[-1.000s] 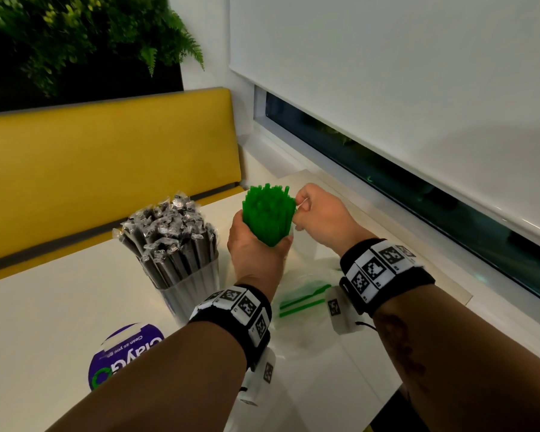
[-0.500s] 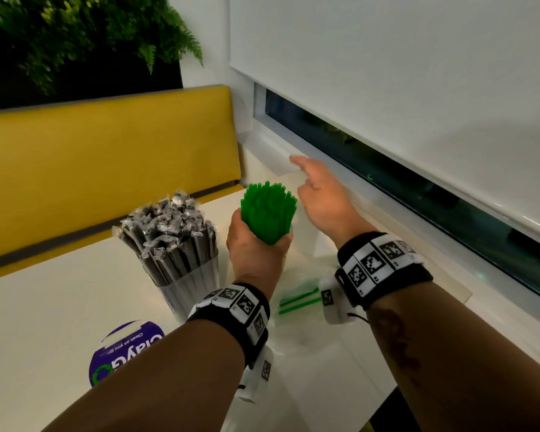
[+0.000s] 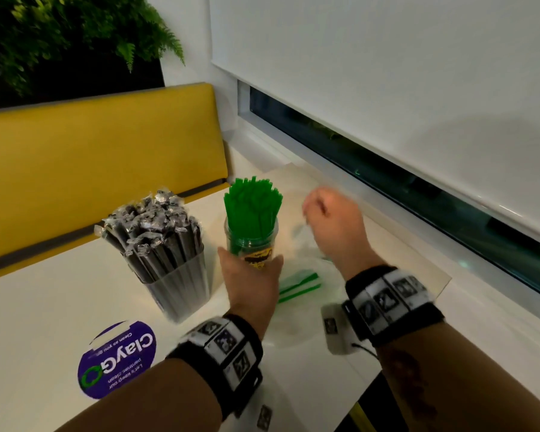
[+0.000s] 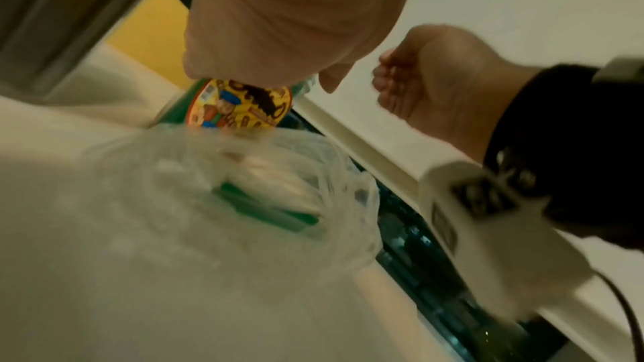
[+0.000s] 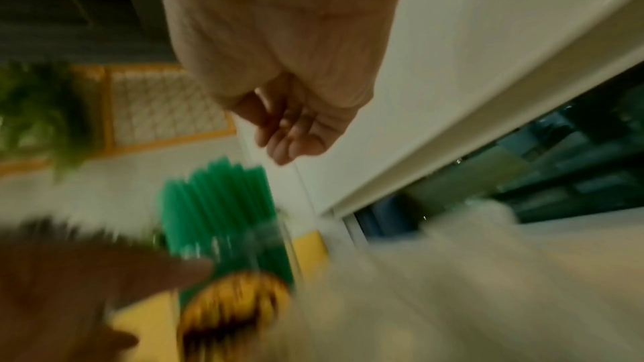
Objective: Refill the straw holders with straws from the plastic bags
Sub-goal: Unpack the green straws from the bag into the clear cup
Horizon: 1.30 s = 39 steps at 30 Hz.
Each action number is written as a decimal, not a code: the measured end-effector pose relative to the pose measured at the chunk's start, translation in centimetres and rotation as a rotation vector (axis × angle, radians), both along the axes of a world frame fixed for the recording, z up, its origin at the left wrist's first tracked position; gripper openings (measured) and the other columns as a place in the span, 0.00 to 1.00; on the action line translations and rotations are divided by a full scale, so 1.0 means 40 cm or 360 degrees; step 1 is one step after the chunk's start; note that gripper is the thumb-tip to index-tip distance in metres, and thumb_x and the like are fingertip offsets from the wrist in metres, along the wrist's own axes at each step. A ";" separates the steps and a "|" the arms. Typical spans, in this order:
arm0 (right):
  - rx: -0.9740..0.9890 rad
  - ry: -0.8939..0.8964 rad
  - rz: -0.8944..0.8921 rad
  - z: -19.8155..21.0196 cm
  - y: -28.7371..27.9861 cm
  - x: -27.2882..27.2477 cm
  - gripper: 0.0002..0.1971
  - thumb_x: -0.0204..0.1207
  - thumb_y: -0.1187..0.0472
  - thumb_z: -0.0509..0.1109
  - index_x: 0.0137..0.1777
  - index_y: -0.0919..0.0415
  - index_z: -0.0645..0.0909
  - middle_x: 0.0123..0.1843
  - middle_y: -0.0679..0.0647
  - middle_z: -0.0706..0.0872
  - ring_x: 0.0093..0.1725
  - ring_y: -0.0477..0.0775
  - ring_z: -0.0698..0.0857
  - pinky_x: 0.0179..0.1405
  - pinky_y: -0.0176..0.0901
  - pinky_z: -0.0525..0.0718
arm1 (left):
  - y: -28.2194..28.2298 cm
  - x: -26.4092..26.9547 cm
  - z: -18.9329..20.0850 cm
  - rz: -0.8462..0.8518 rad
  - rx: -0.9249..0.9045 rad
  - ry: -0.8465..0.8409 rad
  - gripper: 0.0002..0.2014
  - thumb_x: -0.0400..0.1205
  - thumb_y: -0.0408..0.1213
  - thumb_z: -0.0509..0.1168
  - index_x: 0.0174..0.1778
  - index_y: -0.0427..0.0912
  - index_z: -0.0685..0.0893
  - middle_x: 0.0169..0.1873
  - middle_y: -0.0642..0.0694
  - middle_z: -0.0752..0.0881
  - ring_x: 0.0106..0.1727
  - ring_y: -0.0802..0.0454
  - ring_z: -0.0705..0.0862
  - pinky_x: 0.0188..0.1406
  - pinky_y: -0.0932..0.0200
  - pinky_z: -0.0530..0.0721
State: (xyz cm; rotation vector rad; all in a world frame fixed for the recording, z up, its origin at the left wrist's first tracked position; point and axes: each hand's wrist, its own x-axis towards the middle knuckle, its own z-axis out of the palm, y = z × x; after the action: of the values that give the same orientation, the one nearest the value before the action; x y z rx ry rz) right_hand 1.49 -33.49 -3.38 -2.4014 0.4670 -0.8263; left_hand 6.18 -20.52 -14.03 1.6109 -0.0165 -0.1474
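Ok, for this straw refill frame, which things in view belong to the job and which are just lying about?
Job:
- green straws in the clear labelled jar
- left hand round the jar
- plastic bag, some green straws inside
- grey holder of wrapped black straws

Lying about:
- purple sticker
- yellow bench
- plants
- roller blind

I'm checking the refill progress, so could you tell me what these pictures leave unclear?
- Jar base: head view, hidden behind the left hand.
- Straws left in the plastic bag: left wrist view, blurred.
- Right hand: motion-blurred everywhere; whether it pinches anything is unclear.
- Jar label: right wrist view, smeared.
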 end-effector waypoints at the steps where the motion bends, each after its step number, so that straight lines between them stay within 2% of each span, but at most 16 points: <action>1: -0.0127 0.0275 0.0111 -0.045 0.001 -0.026 0.11 0.79 0.59 0.60 0.36 0.57 0.76 0.34 0.51 0.80 0.36 0.55 0.77 0.38 0.48 0.78 | 0.017 -0.025 -0.014 0.0002 0.0128 0.0001 0.42 0.56 0.53 0.78 0.64 0.43 0.72 0.55 0.43 0.84 0.53 0.42 0.86 0.55 0.39 0.87; 3: -0.0404 0.0846 0.0367 -0.144 0.027 -0.069 0.09 0.76 0.59 0.59 0.34 0.55 0.74 0.34 0.54 0.78 0.36 0.58 0.76 0.40 0.50 0.79 | 0.040 -0.051 -0.046 -0.0039 0.0537 0.0012 0.37 0.58 0.51 0.79 0.61 0.42 0.76 0.55 0.40 0.83 0.56 0.37 0.83 0.58 0.39 0.84; 5: -0.0568 0.1175 0.0467 -0.235 0.050 -0.098 0.10 0.75 0.63 0.60 0.42 0.61 0.83 0.41 0.61 0.85 0.42 0.64 0.83 0.47 0.54 0.84 | 0.050 -0.050 -0.079 -0.0206 0.0902 0.0058 0.37 0.63 0.49 0.80 0.66 0.40 0.76 0.59 0.39 0.81 0.62 0.36 0.79 0.65 0.43 0.79; 8: -0.0456 0.1220 0.0449 -0.311 0.063 -0.119 0.17 0.77 0.66 0.61 0.64 0.60 0.83 0.62 0.60 0.85 0.61 0.65 0.84 0.61 0.52 0.82 | 0.049 -0.022 -0.103 -0.0541 0.1220 0.0109 0.28 0.70 0.51 0.72 0.65 0.45 0.79 0.60 0.42 0.84 0.62 0.38 0.82 0.64 0.47 0.81; 10: -0.0378 0.1134 0.0467 -0.330 0.064 -0.121 0.21 0.78 0.66 0.62 0.71 0.57 0.78 0.69 0.58 0.80 0.66 0.63 0.80 0.64 0.54 0.81 | 0.039 -0.009 -0.112 -0.0736 0.1334 0.0026 0.18 0.78 0.47 0.63 0.61 0.45 0.82 0.59 0.40 0.87 0.60 0.36 0.85 0.61 0.47 0.83; 12: -0.0436 0.1069 0.0508 -0.339 0.065 -0.120 0.22 0.78 0.67 0.63 0.72 0.58 0.77 0.70 0.58 0.79 0.68 0.64 0.78 0.65 0.59 0.81 | 0.030 -0.014 -0.104 -0.0844 0.1418 -0.0090 0.16 0.84 0.43 0.56 0.59 0.40 0.85 0.59 0.36 0.88 0.61 0.35 0.85 0.60 0.48 0.83; 15: -0.0677 0.1042 0.0557 -0.349 0.057 -0.122 0.22 0.75 0.68 0.66 0.70 0.63 0.79 0.68 0.61 0.81 0.70 0.67 0.77 0.72 0.63 0.74 | 0.019 -0.011 -0.090 -0.0886 0.1369 -0.0072 0.15 0.86 0.37 0.57 0.58 0.34 0.85 0.60 0.32 0.86 0.62 0.33 0.83 0.58 0.50 0.80; 18: -0.0658 0.1083 0.0487 -0.340 0.051 -0.130 0.25 0.73 0.67 0.67 0.72 0.59 0.75 0.70 0.58 0.79 0.72 0.63 0.75 0.77 0.57 0.67 | 0.016 -0.001 -0.079 -0.1047 0.1224 0.0076 0.12 0.85 0.36 0.60 0.57 0.35 0.85 0.56 0.34 0.86 0.59 0.36 0.84 0.55 0.52 0.80; 21: -0.0579 0.1026 0.0359 -0.326 0.049 -0.139 0.25 0.69 0.65 0.68 0.68 0.56 0.75 0.58 0.56 0.84 0.58 0.61 0.82 0.63 0.56 0.79 | 0.009 0.004 -0.074 -0.1050 0.0946 0.0234 0.11 0.76 0.43 0.64 0.45 0.41 0.87 0.45 0.35 0.89 0.49 0.34 0.87 0.54 0.43 0.85; 24: -0.0524 0.1032 0.0303 -0.309 0.038 -0.140 0.14 0.75 0.61 0.67 0.61 0.56 0.77 0.50 0.56 0.86 0.51 0.62 0.84 0.50 0.54 0.82 | 0.010 0.005 -0.076 -0.0929 0.0770 0.0293 0.09 0.68 0.43 0.63 0.37 0.44 0.84 0.34 0.38 0.84 0.40 0.39 0.82 0.48 0.39 0.84; 26: -0.0472 0.1033 0.0340 -0.296 0.031 -0.143 0.10 0.76 0.56 0.70 0.55 0.56 0.79 0.47 0.56 0.86 0.48 0.61 0.84 0.45 0.51 0.82 | 0.017 0.000 -0.052 -0.0921 0.0818 0.0215 0.06 0.73 0.41 0.62 0.41 0.43 0.81 0.38 0.39 0.83 0.44 0.39 0.82 0.45 0.48 0.81; 28: -0.0395 0.1040 0.0354 -0.286 0.026 -0.149 0.12 0.75 0.49 0.74 0.53 0.53 0.80 0.47 0.53 0.85 0.47 0.57 0.83 0.45 0.48 0.82 | 0.028 0.004 -0.047 -0.0943 0.0927 0.0070 0.06 0.80 0.38 0.61 0.46 0.41 0.79 0.41 0.40 0.82 0.46 0.40 0.81 0.43 0.53 0.76; 32: 0.0005 0.1141 0.0357 -0.263 0.027 -0.160 0.14 0.78 0.45 0.70 0.56 0.52 0.77 0.46 0.48 0.81 0.44 0.51 0.79 0.43 0.44 0.77 | 0.047 0.019 -0.051 -0.1064 0.0980 -0.0165 0.04 0.83 0.36 0.59 0.46 0.41 0.76 0.39 0.40 0.83 0.42 0.41 0.82 0.38 0.53 0.78; 34: 0.0002 0.1272 0.0404 -0.256 0.025 -0.160 0.12 0.80 0.49 0.69 0.58 0.53 0.77 0.47 0.49 0.81 0.45 0.52 0.79 0.43 0.44 0.74 | 0.043 0.012 -0.046 -0.1029 0.0799 0.0034 0.01 0.83 0.34 0.59 0.48 0.43 0.75 0.37 0.42 0.82 0.36 0.46 0.81 0.33 0.56 0.78; 37: -0.0089 0.1282 0.0412 -0.244 0.019 -0.153 0.14 0.76 0.54 0.72 0.60 0.54 0.77 0.52 0.54 0.85 0.48 0.56 0.81 0.47 0.45 0.78 | 0.030 -0.009 -0.037 -0.0854 0.0197 0.0739 0.11 0.77 0.34 0.64 0.55 0.44 0.73 0.33 0.40 0.81 0.25 0.48 0.77 0.25 0.59 0.74; 39: -0.0181 0.1209 0.0382 -0.235 0.014 -0.145 0.15 0.74 0.56 0.75 0.58 0.54 0.78 0.51 0.54 0.86 0.49 0.56 0.83 0.49 0.46 0.81 | 0.028 -0.010 -0.039 -0.0885 0.0062 0.0911 0.22 0.72 0.41 0.71 0.62 0.46 0.76 0.34 0.42 0.80 0.23 0.52 0.73 0.24 0.64 0.70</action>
State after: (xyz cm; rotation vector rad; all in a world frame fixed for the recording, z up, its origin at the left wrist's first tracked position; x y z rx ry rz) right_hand -4.32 -32.94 -12.79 -2.7519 0.3983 0.1986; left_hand 5.80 -19.40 -15.59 1.5177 -0.0194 -1.0370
